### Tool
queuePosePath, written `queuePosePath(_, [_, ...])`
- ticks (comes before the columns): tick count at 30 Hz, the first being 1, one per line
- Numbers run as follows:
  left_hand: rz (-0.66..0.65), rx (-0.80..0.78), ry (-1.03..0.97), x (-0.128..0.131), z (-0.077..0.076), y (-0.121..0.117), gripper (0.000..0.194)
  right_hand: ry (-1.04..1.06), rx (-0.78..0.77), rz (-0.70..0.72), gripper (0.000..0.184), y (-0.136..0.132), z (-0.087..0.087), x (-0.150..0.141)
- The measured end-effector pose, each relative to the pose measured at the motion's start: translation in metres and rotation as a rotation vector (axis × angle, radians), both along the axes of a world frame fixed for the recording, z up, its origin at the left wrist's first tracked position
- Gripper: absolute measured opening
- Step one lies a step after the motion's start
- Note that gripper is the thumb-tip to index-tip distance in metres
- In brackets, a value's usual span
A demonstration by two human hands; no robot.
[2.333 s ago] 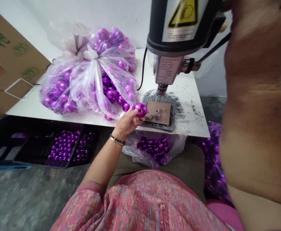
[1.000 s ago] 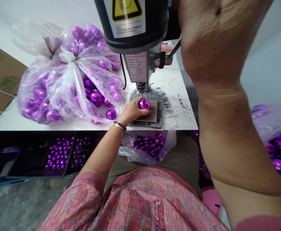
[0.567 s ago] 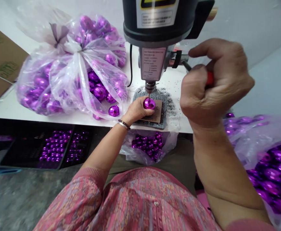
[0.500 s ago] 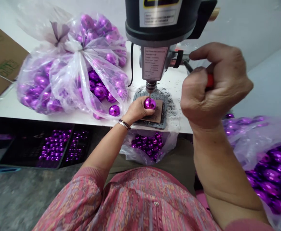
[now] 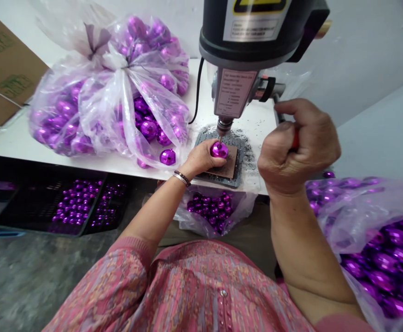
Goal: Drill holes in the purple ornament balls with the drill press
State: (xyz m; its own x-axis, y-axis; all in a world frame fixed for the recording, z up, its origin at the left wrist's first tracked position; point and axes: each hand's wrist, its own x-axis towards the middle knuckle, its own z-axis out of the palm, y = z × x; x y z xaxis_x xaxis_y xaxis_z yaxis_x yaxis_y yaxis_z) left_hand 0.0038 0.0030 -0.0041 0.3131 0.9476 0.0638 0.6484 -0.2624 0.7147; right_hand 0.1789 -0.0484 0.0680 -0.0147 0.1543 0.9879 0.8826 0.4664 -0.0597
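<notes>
My left hand (image 5: 203, 157) pinches a shiny purple ball (image 5: 219, 150) over a brown board (image 5: 229, 166) on the grey base plate (image 5: 237, 179) of a bench drill (image 5: 236, 90). The thin bit under the chuck (image 5: 224, 125) comes down to the top of the ball; whether it has entered is too small to tell. Wrapped round the drill's feed lever (image 5: 277, 109), my right hand (image 5: 300, 145) is closed, with a bit of red showing between its fingers. Dark shavings (image 5: 248, 150) lie scattered around the plate.
Tied clear bags (image 5: 118, 115) of purple balls fill the table's left side, one loose ball (image 5: 167, 157) beside them. An open bag (image 5: 234, 216) of balls hangs below the table edge. Black crates (image 5: 87, 219) stand lower left, another bag (image 5: 346, 230) at right, a cardboard box (image 5: 11, 60) far left.
My right hand has come down and slightly left with the feed lever. The ball stays in my left hand under the bit. The whole view has shifted a little.
</notes>
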Motion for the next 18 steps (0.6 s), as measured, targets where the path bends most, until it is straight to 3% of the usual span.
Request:
queuePosePath(4, [0.006,0.003,-0.026,0.000,-0.003,0.000,0.034,0.018,0.003,0.009,0.031,0.000,-0.015,-0.004])
queuePosePath(7, [0.022,-0.006,-0.041,0.000,-0.004,-0.001,0.040,0.066,0.000,0.046,0.034,-0.001,-0.012,-0.006])
queuePosePath(9, [0.036,-0.019,-0.041,0.001,-0.003,-0.002,0.045,0.127,-0.001,0.071,0.037,0.001,0.007,-0.006])
queuePosePath(12, [0.065,-0.043,-0.041,0.001,0.002,-0.008,0.051,0.251,-0.088,0.157,0.042,0.010,0.051,-0.004])
queuePosePath(14, [0.084,-0.050,-0.069,-0.003,0.005,-0.016,0.052,0.344,-0.287,0.218,0.044,0.020,0.076,-0.001])
queuePosePath(18, [0.059,-0.004,-0.119,-0.019,0.003,-0.045,0.064,0.373,-0.377,0.219,0.041,0.033,0.096,0.003])
